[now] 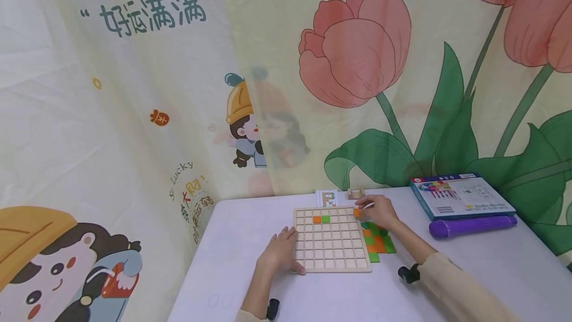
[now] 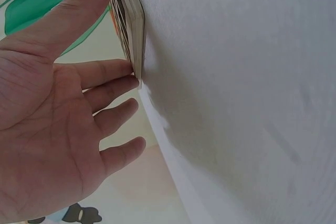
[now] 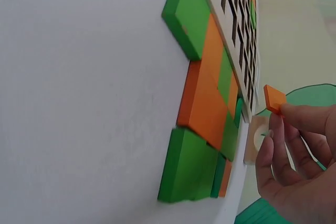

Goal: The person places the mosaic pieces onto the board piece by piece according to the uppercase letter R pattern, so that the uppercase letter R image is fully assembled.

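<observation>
A wooden grid board [image 1: 332, 271] lies on the white table. An orange tile [image 1: 317, 219] and a green tile [image 1: 325, 219] sit side by side in its upper rows. My left hand [image 1: 278, 251] steadies the board's left side, fingers straight along the edge and thumb by the near corner; the left wrist view shows the fingertips [image 2: 128, 72] right at the board's side. Between thumb and fingers, my right hand [image 1: 379, 211] pinches a small orange square tile [image 3: 274, 98], held over the far right corner. Loose green and orange tiles [image 1: 380, 245] lie beside the board's right edge.
Behind the board are a pattern card [image 1: 326, 198] and a small wooden piece with a curved hollow [image 1: 355, 194]. A flat printed box [image 1: 462, 196] lies at the back right, with a purple tube [image 1: 473, 226] before it. A printed curtain hangs behind the table.
</observation>
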Motion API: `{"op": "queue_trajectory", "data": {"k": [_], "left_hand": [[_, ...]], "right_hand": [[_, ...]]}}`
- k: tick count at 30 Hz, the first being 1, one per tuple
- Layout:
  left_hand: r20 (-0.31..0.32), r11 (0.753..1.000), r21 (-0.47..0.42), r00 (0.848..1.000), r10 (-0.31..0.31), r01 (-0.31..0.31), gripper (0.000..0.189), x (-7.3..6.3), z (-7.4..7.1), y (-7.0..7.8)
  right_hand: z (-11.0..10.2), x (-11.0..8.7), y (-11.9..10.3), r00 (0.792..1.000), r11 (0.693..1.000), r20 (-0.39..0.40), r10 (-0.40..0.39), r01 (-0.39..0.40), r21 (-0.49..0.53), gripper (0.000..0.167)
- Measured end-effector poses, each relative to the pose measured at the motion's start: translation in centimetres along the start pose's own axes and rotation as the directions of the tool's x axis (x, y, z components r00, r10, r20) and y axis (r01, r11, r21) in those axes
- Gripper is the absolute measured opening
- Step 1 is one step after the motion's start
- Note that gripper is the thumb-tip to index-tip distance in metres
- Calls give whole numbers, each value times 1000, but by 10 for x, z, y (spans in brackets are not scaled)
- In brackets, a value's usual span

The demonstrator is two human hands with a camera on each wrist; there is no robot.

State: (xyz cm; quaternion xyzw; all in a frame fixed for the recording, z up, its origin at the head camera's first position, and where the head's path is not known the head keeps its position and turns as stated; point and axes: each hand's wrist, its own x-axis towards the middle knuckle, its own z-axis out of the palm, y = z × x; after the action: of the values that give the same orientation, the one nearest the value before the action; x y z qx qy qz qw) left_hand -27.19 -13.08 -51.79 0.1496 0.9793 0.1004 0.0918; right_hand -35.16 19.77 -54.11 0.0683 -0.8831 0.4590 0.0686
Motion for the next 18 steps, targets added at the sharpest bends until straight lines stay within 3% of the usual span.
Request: {"op": "queue_trajectory", "data": {"k": [12,18], "left_hand": [[-5,1000,18,1000,-1,1,112,2,3,1],[-12,1000,12,1000,-6,6,111,0,1,1]], "right_hand": [[21,9,-2,999,997,41,23,-26,77,16],[35,13,-6,998,999,59,34,-36,38,17]]}}
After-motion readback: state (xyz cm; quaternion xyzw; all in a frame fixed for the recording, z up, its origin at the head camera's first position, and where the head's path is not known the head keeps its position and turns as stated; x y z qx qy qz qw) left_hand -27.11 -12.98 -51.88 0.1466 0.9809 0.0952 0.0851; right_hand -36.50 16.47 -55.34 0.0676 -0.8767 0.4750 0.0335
